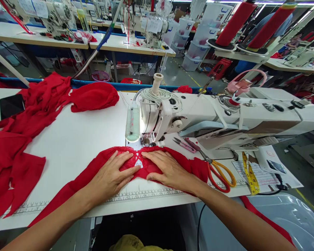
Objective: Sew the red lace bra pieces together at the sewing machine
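A red lace garment (94,173) lies spread across the white sewing table, its far edge just in front of the sewing machine's needle area (146,140). My left hand (115,169) rests flat on the lace, fingers stretched out. On the other side of a small crisscross opening (138,160), my right hand (163,165) also presses flat, fingers extended. White shows through the opening between the hands. The sewing machine (193,113) stands right behind, its lamp (133,122) lit.
Red-and-orange-handled scissors (219,172) and small pink snips (185,144) lie right of the garment, near a yellow tape measure (249,176). Red fabric pieces (28,129) and a dark phone (12,105) are at left. A printed ruler (138,196) runs along the front edge.
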A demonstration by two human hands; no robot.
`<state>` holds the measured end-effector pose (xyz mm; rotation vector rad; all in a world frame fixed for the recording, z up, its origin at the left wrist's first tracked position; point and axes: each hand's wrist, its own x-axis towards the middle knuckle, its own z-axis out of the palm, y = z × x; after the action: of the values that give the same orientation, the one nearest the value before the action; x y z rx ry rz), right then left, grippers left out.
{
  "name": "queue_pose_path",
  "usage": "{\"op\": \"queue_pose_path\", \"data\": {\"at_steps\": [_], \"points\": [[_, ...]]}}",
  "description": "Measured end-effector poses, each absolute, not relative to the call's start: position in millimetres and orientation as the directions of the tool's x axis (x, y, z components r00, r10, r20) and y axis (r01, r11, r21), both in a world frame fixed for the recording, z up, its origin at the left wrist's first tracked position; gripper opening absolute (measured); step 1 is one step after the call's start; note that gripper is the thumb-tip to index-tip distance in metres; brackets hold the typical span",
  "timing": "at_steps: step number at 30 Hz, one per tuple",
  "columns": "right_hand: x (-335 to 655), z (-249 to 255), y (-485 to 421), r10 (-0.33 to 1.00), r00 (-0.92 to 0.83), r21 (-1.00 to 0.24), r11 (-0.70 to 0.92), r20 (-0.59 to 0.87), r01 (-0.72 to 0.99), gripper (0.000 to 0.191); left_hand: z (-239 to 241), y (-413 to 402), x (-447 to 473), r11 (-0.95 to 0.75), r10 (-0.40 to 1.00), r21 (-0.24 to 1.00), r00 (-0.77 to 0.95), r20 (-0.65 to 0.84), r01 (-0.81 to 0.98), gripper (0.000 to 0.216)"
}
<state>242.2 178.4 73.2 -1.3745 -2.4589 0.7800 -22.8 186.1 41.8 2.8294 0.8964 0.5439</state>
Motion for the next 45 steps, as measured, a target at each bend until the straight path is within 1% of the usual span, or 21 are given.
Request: {"op": "queue_pose_path", "data": {"at_steps": [3,10,15,18,21,28,35,40,43,45], "points": [[242.6,76.3,178.8,0.841,-0.533,-0.549,0.403,-0.095,0.732,0.064,41.3,186.3,-23.0,-0.816,0.579,0.228,0.758,0.302,0.532,0.036],[242.6,81.2,181.7,0.830,-0.528,-0.551,0.360,-0.179,0.753,0.071,42.2,185.5,-22.1,-0.833,0.553,0.198,0.783,0.284,0.517,0.042],[244.2,86.3,183.1,0.812,-0.538,-0.560,0.342,-0.229,0.754,0.075,40.2,189.3,-28.1,-0.821,0.568,0.255,0.770,0.289,0.510,0.040],[246.0,87.7,184.8,0.795,-0.552,-0.569,0.340,-0.251,0.749,0.080,41.2,193.0,-33.3,-0.799,0.595,0.284,0.766,0.241,0.531,0.051],[247.5,87.6,186.7,0.783,-0.558,-0.571,0.334,-0.275,0.750,0.088,44.5,195.8,-36.5,-0.792,0.600,0.288,0.773,0.205,0.538,0.063],[248.8,87.5,188.3,0.769,-0.568,-0.573,0.334,-0.293,0.748,0.093,43.9,196.5,-38.5,-0.794,0.604,0.244,0.771,0.205,0.557,0.070],[250.2,84.2,187.0,0.770,-0.573,-0.583,0.338,-0.281,0.739,0.093,44.1,195.3,-39.6,-0.785,0.616,0.254,0.758,0.215,0.565,0.074],[249.9,82.7,192.7,0.774,-0.579,-0.588,0.351,-0.257,0.729,0.092,43.6,196.4,-39.8,-0.783,0.619,0.238,0.760,0.201,0.575,0.075],[247.7,88.3,191.6,0.778,-0.594,-0.581,0.392,-0.206,0.714,0.089,40.2,198.0,-39.3,-0.791,0.610,0.230,0.761,0.223,0.567,0.074],[248.0,91.9,177.6,0.796,-0.594,-0.532,0.453,-0.121,0.716,0.080,36.5,198.9,-39.3,-0.792,0.609,0.240,0.749,0.260,0.561,0.074]]}}
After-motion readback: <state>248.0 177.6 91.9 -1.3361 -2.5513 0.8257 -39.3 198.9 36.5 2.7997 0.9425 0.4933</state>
